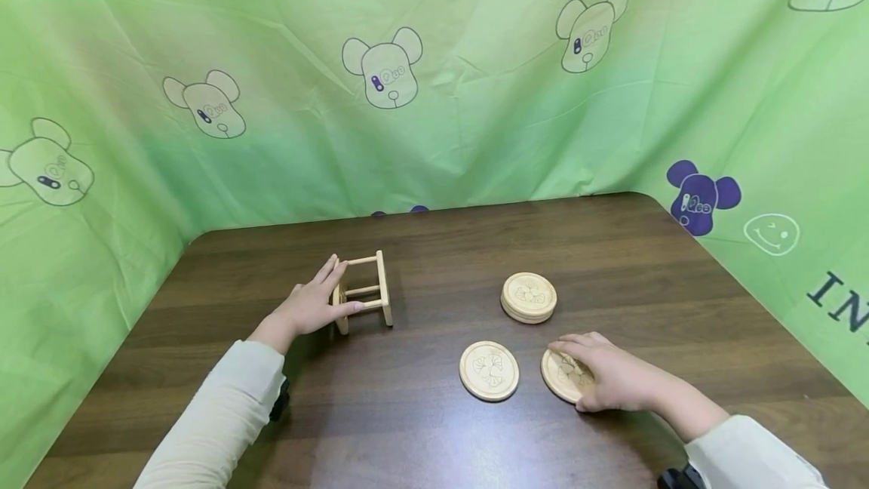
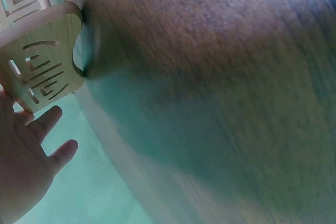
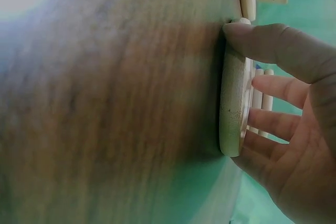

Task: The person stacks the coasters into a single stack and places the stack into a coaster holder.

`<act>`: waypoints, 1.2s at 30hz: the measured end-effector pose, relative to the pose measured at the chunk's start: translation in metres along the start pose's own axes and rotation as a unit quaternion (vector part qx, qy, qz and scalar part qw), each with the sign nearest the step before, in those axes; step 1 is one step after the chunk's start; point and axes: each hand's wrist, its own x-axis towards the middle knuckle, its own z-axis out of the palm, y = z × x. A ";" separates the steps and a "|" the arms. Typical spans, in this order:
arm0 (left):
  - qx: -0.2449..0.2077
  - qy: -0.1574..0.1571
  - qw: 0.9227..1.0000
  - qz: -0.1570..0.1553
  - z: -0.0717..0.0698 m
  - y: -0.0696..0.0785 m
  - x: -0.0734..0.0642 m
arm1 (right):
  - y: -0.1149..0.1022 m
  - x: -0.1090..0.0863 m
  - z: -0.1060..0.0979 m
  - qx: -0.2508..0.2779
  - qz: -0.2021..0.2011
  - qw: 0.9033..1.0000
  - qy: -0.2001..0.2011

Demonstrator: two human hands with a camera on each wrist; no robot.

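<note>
Nearest to where I stand, two pale sleeves point(image 1: 216, 402) reach in over a dark wooden table point(image 1: 407, 429). On the right side, the right hand point(image 1: 614, 374) pinches a round wooden disc point(image 1: 559, 377) by its rim, thumb on the near edge and fingers across to the far one, spread only as wide as the disc. It is held level, right at the tabletop; I can't tell if it touches. Just left of it a loose disc point(image 1: 489, 371) lies flat, a leafy pattern carved on its face.

Farther over on the left, the left hand point(image 1: 308, 309) rests on a small wooden rack point(image 1: 384, 289), fingers spread and nearly straight at its left end, thumb along a rail. The rack sits on the table, two end panels joined by rails; the left panel has cut-out slots. About as far back, beyond the two discs, a short stack of discs point(image 1: 529, 296) stands by itself.

Behind the table's far edge hangs green cloth point(image 1: 475, 146) printed with outlined bear heads, and toward the right a solid purple one point(image 1: 698, 202) beside a winking smiley face point(image 1: 772, 235).
</note>
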 end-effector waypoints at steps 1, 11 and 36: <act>0.000 -0.001 1.000 0.000 0.000 0.000 0.000 | 0.000 0.000 0.000 -0.001 -0.002 1.000 0.001; -0.001 -0.006 1.000 0.001 0.003 0.001 0.000 | 0.001 0.004 -0.006 -0.001 -0.017 1.000 0.021; -0.009 -0.004 1.000 0.001 -0.001 -0.001 0.000 | -0.003 0.024 -0.030 0.000 -0.019 0.999 0.047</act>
